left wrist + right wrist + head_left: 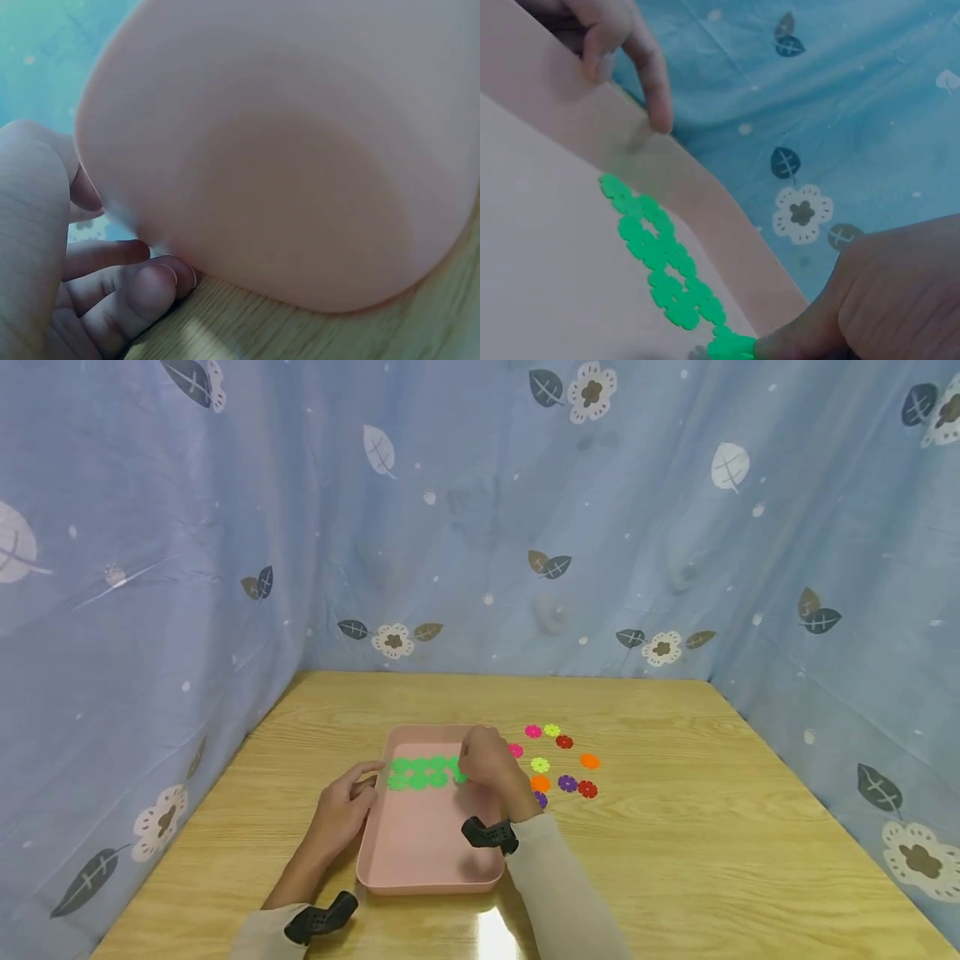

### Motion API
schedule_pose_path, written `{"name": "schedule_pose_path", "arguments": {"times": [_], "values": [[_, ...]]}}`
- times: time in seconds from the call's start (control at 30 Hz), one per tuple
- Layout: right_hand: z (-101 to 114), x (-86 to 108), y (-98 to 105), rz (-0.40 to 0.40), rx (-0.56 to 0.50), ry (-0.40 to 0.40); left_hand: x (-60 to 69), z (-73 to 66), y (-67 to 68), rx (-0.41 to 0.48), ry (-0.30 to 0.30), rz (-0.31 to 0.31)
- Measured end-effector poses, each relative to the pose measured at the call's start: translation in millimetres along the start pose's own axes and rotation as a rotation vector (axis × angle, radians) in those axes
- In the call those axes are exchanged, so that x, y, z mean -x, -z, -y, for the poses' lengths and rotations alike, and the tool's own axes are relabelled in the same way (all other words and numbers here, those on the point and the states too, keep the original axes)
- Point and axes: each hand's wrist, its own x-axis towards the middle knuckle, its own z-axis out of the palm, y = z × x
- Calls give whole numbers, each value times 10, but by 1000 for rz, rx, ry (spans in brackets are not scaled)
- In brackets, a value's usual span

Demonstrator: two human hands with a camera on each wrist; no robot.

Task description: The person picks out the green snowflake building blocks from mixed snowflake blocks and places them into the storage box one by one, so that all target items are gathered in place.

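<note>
A pink tray (423, 852) lies on the table. My left hand (341, 810) holds its left edge; in the left wrist view several curled fingers (154, 285) lie against the outer wall. Green flower-shaped discs (418, 772) lie in two rows across the upper part of the tray. Over the right end of these rows, my right hand (487, 756) pinches a green flower-shaped disc (731, 346). Its thumb shows at the disc's edge in the right wrist view, while the other fingertips are hidden.
Right of the tray lie loose flower-shaped discs: pink (533, 732), yellow (540, 765), orange (589, 762), purple (567, 784) and red (588, 789). A blue patterned curtain (495, 527) surrounds the back and sides of the wooden table (690, 827).
</note>
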Motion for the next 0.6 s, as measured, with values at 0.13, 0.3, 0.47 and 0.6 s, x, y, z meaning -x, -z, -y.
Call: {"name": "schedule_pose_path", "arguments": {"times": [0.13, 0.3, 0.47, 0.6], "values": [[32, 2, -32, -5, 4, 1, 13, -6, 19, 13, 3, 8], [42, 3, -48, 7, -22, -11, 10, 16, 18, 28, 12, 19], [49, -9, -33, 21, -29, -18, 1, 34, 18, 2, 9, 6], [38, -26, -7, 3, -12, -29, -6, 17, 22, -6, 11, 2]]}}
